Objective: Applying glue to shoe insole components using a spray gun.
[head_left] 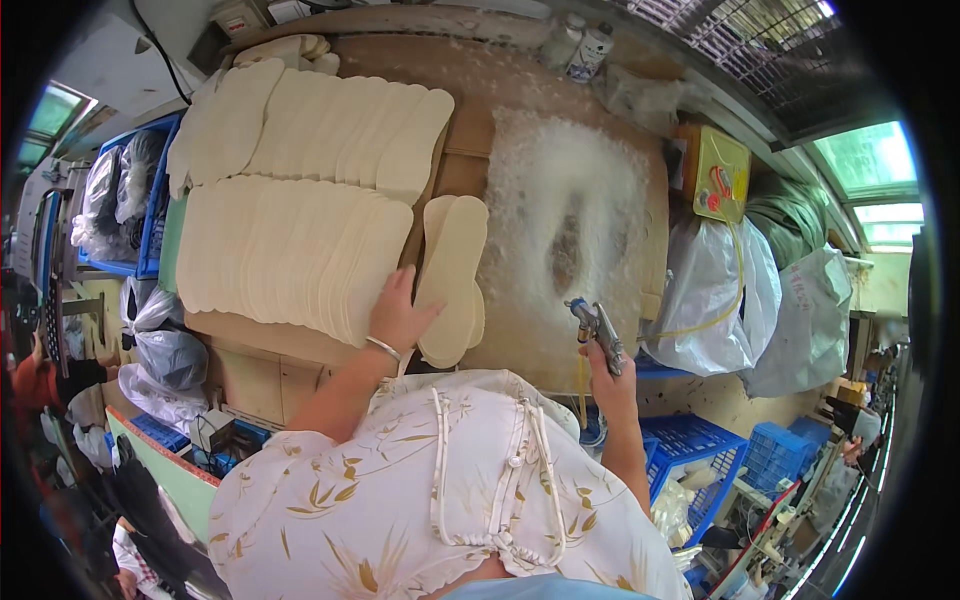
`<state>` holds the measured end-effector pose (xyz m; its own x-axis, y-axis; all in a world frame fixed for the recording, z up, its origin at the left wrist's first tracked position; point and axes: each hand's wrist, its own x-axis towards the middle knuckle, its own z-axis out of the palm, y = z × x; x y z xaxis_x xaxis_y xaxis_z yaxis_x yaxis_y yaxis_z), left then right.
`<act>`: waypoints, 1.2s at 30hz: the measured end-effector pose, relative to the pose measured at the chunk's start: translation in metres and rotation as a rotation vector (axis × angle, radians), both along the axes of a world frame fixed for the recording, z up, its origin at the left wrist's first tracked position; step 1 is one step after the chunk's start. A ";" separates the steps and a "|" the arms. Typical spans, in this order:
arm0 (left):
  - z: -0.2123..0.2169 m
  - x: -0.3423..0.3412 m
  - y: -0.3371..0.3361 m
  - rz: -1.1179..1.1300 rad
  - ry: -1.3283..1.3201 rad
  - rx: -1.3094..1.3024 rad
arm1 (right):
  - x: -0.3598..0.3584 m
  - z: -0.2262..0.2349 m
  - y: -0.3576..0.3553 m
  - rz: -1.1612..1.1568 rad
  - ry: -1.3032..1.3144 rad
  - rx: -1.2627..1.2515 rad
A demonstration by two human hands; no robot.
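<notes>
My right hand (612, 375) is wrapped round the handle of a metal spray gun (597, 328) with a blue tip, held at the table's near edge. A thin yellow hose hangs from it. My left hand (400, 318) has its fingers spread. It rests by the right end of a fanned row of cream insoles (290, 245), and its thumb points toward a small separate stack of insoles (452, 270). Whether its fingertips press on an insole cannot be made out. Another overlapping row of insoles (340, 130) lies behind.
A whitish, residue-coated patch (570, 180) covers the right side of the cardboard-topped table. Bottles (590, 52) stand at the back. A yellow can (720, 172) and grey plastic bags (705, 295) are at the right. Blue crates (700, 450) sit below right, another (152, 200) at left.
</notes>
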<state>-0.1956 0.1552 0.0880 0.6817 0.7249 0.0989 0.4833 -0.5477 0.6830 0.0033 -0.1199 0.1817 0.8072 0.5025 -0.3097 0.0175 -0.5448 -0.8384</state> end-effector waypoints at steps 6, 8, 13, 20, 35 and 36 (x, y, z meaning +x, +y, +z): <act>0.012 0.013 -0.048 0.127 0.203 0.087 | 0.003 0.009 -0.028 0.007 0.054 0.022; 0.013 0.014 -0.052 0.138 0.124 0.069 | 0.007 0.011 -0.037 0.002 0.068 -0.006; 0.019 0.050 -0.052 0.132 -0.225 -0.495 | 0.014 0.001 -0.064 0.021 0.044 0.108; -0.032 0.187 -0.070 0.166 -0.485 -1.136 | 0.021 -0.004 -0.110 -0.054 -0.038 0.089; -0.070 0.202 -0.145 0.354 -0.131 -1.440 | 0.040 0.016 -0.122 -0.071 0.050 0.132; -0.077 0.197 -0.149 0.361 -0.117 -1.479 | 0.044 0.022 -0.109 -0.042 0.014 0.164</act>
